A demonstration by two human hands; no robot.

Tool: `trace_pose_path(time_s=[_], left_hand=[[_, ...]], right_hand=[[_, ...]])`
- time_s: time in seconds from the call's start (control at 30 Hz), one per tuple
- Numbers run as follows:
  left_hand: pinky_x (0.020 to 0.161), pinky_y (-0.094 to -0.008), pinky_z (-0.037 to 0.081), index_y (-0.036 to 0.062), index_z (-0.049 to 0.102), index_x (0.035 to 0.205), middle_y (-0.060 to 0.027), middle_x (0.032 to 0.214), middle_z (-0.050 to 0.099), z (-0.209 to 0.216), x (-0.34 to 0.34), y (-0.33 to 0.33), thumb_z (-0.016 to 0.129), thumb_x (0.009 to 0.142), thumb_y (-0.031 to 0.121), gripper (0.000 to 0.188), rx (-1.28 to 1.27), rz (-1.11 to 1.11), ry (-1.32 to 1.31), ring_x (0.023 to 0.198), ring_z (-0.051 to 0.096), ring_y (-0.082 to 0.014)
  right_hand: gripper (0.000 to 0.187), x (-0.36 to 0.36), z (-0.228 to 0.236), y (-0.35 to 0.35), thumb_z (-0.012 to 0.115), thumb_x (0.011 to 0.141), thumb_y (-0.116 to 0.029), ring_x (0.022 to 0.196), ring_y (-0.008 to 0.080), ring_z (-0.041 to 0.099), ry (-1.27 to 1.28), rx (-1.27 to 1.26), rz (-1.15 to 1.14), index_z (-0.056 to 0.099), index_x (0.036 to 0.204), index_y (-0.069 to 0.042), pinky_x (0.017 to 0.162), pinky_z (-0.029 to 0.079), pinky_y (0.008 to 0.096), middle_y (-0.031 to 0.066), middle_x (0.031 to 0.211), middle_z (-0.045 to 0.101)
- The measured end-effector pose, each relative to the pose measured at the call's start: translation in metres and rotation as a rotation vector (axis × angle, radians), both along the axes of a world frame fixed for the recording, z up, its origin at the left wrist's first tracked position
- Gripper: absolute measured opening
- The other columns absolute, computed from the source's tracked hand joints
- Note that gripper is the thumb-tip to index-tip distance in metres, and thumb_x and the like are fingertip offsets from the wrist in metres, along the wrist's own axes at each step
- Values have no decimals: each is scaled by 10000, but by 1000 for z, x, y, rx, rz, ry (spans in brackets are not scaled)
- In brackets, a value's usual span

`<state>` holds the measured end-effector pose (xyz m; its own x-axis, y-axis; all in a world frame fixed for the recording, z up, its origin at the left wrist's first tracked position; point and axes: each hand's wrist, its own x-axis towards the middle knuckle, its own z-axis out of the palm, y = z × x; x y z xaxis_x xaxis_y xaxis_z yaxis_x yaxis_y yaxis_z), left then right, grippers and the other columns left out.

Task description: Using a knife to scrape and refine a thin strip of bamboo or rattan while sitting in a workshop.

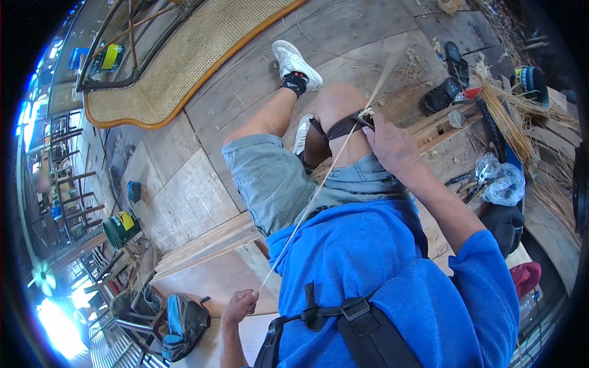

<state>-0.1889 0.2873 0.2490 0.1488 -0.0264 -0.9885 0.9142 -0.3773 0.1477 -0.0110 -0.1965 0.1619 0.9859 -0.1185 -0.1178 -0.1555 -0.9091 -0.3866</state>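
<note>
A long pale strip of cane [308, 211] runs taut from my left hand [238, 306] up across my lap to my knee. My left hand, low beside my waist, is closed on its end. My right hand [392, 144] rests at the knee, its fingers closed around something small and dark that I cannot make out. The strip passes under or by those fingers and carries on past the knee toward the floor. A dark pad [342, 127] is wrapped around the knee, with pale shavings [366, 113] on it by my fingertips.
A woven cane panel with an orange-brown rim [178, 113] lies at the far left. Black sandals [443, 95], a cane bundle [506, 119] and a clear plastic bag [504, 181] lie to the right. A backpack [184, 325] and green tub [121, 228] stand at left.
</note>
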Motion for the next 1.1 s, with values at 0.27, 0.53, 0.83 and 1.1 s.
trace_pose_path(time_s=[0.27,0.53,0.83,1.1], left_hand=[[761,-445,423,48,586,1020,-172,978,582,-3,124,-105,509,852,284,300,573,-800,-872,921,539,-344],[641,-454,456,6,585,779,-207,709,605,-77,232,-316,505,851,406,414,161,-805,-1143,723,593,-395],[567,-409,412,-28,520,731,-230,679,545,-55,176,-241,495,877,287,348,-76,-666,-941,628,544,-369],[430,-311,343,32,486,597,-80,533,460,47,67,-67,533,832,247,322,233,-440,-440,475,426,-142]], right_hand=[[286,-2,5,4,469,887,-307,613,348,606,-16,-19,36,451,972,-35,533,482,454,166,688,611],[280,1,12,11,453,896,-300,660,351,612,48,22,0,444,965,-28,566,480,465,190,716,610],[281,0,4,6,484,886,-292,650,362,598,54,42,-50,443,990,-34,577,475,456,178,714,606],[342,6,-3,-9,448,893,-346,770,387,608,221,30,-151,438,1061,-48,665,482,465,223,824,620]])
